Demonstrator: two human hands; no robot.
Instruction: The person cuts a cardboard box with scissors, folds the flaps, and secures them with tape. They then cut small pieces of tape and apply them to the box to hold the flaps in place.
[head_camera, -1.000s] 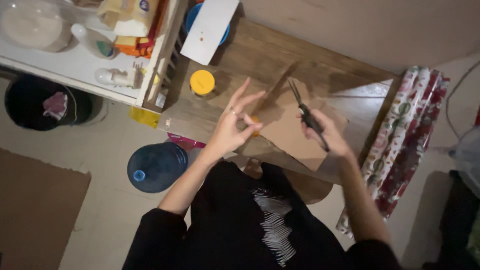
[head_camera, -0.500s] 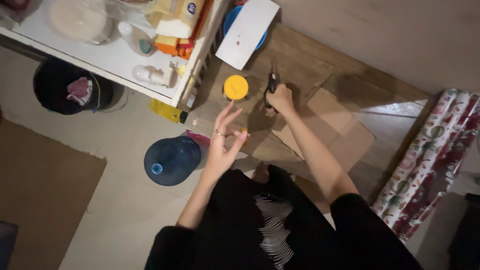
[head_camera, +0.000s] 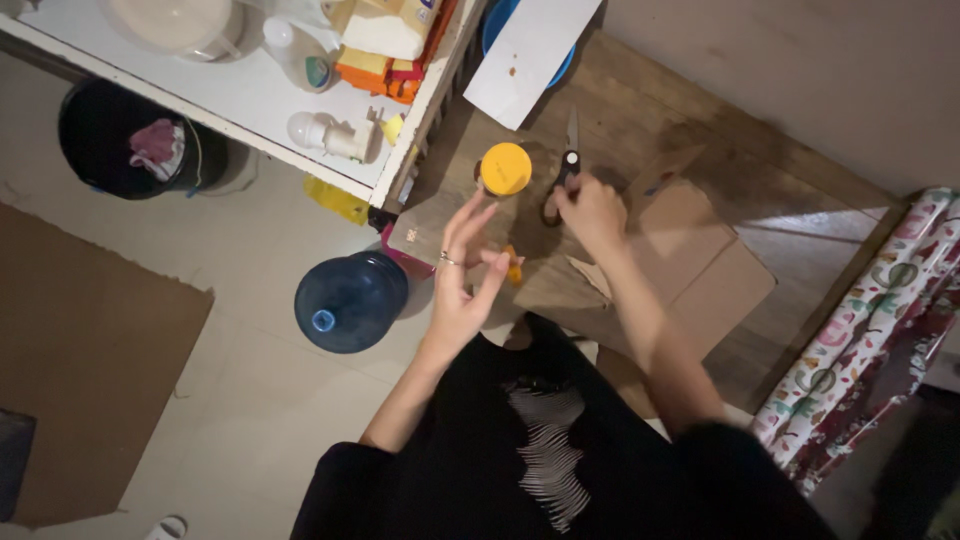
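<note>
My left hand (head_camera: 462, 275) hovers over the near edge of the wooden table (head_camera: 640, 110). Its fingers are spread, and thumb and forefinger pinch a small orange piece (head_camera: 513, 268). My right hand (head_camera: 592, 208) rests on the table with its fingers on the black handles of a pair of scissors (head_camera: 568, 158). The scissors lie flat with the blades pointing away from me. A jar with a yellow lid (head_camera: 505, 168) stands just left of the scissors, between my two hands. A flat brown cardboard piece (head_camera: 700, 265) lies under and to the right of my right forearm.
A white sheet (head_camera: 528, 58) lies across a blue dish (head_camera: 563, 70) at the table's far end. A white shelf (head_camera: 230, 112) with bottles and boxes stands to the left, a black bin (head_camera: 112, 150) beside it. A blue water jug (head_camera: 350, 300) and brown cardboard (head_camera: 80, 370) are on the floor. Patterned wrapping-paper rolls (head_camera: 870, 330) lean at right.
My right hand carried the scissors from over the cardboard to the spot beside the yellow-lidded jar and laid them down. My left hand kept pinching the orange piece and stayed near the table edge.
</note>
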